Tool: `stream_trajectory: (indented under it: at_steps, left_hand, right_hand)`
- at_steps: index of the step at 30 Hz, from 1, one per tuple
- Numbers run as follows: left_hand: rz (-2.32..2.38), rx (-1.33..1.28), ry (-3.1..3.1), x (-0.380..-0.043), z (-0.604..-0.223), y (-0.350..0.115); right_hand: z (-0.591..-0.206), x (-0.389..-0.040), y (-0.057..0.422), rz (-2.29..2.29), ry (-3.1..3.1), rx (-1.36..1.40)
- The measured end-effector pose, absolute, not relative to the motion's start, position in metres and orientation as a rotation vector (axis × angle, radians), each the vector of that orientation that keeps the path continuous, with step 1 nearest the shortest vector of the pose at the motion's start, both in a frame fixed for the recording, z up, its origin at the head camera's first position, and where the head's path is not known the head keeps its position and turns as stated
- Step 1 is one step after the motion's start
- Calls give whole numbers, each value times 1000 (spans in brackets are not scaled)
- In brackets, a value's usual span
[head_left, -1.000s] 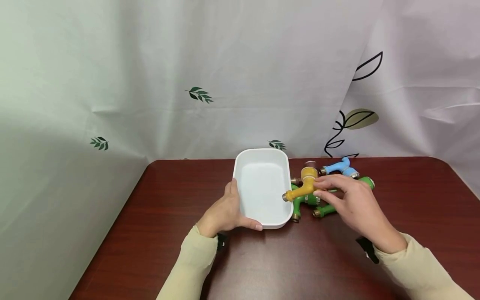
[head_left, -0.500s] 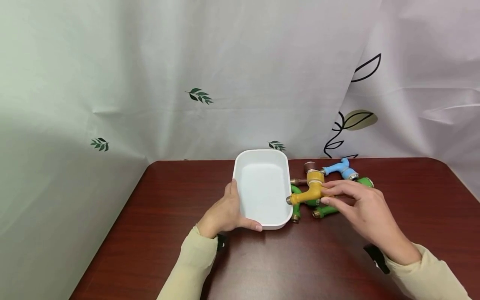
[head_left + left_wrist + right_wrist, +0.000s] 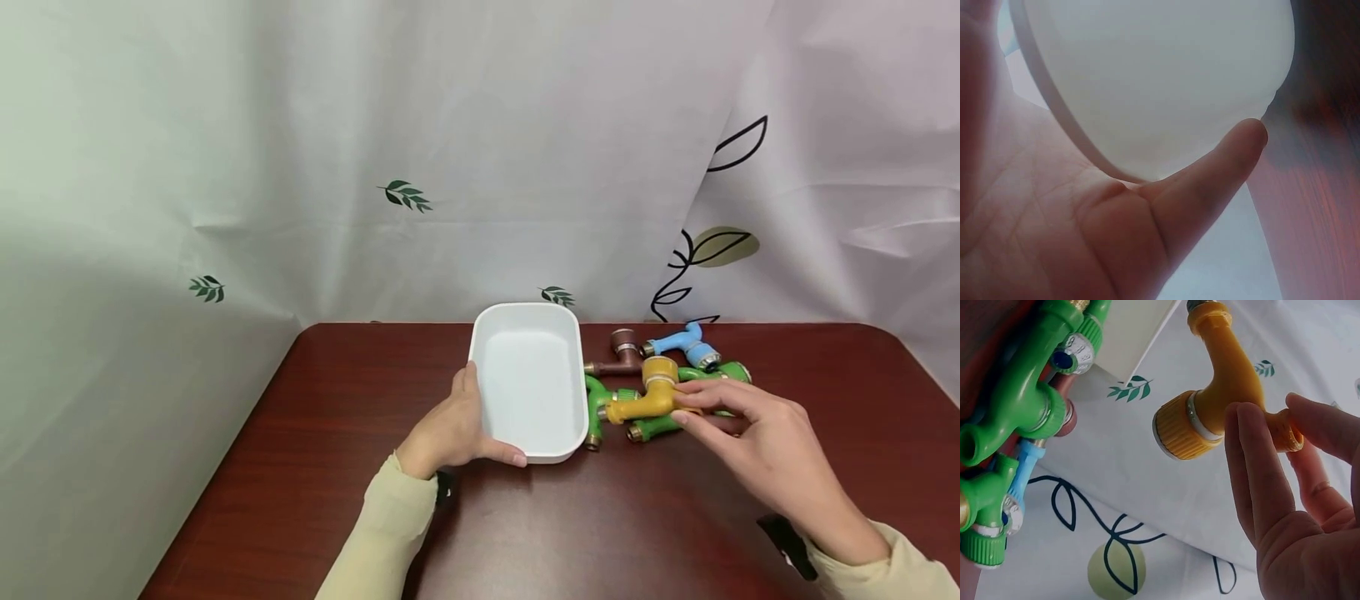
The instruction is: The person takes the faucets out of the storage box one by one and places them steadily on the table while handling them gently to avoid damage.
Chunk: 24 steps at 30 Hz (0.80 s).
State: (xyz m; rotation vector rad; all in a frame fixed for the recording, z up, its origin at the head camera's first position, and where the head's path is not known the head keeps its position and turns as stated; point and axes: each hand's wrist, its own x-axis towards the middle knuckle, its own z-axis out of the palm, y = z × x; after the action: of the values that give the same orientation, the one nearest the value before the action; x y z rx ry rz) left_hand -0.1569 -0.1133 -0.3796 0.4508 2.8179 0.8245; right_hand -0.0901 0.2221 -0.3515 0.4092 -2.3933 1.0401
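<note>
My left hand holds the near left corner of a white rectangular tray, fingers along its left side and thumb across the front. In the left wrist view the thumb lies against the tray's outer wall. My right hand pinches a yellow water tap by its spout end between thumb and fingers. The right wrist view shows the yellow tap raised apart from the others, its ribbed knob to the left. Below it in the head view lie green taps, partly hidden by the yellow one and the hand.
Behind the green taps lie a brown tap and a light blue tap. This cluster sits close along the tray's right side on the dark red wooden table. A white curtain with leaf prints hangs behind the table's far edge.
My right hand has drawn the yellow tap rightward and toward me, away from the tray's right rim. More of the brown tap shows. The left hand and tray stay put.
</note>
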Motion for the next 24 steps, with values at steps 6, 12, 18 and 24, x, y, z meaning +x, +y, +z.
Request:
stream_trajectory:
  at_steps: [6, 12, 18, 24]
  left_hand:
    - [818, 452, 2817, -156, -379, -113]
    - [794, 450, 2819, -156, -379, -112]
    - [789, 457, 2831, -157, -379, -113]
    - [799, 466, 2826, -157, -379, -113]
  right_hand:
    - [-355, -83, 231, 1086, -2385, 374]
    - [-362, -75, 240, 1105, -2394, 311]
    - [-367, -69, 248, 1101, -2414, 274]
    - [-369, -63, 258, 1053, -2476, 199]
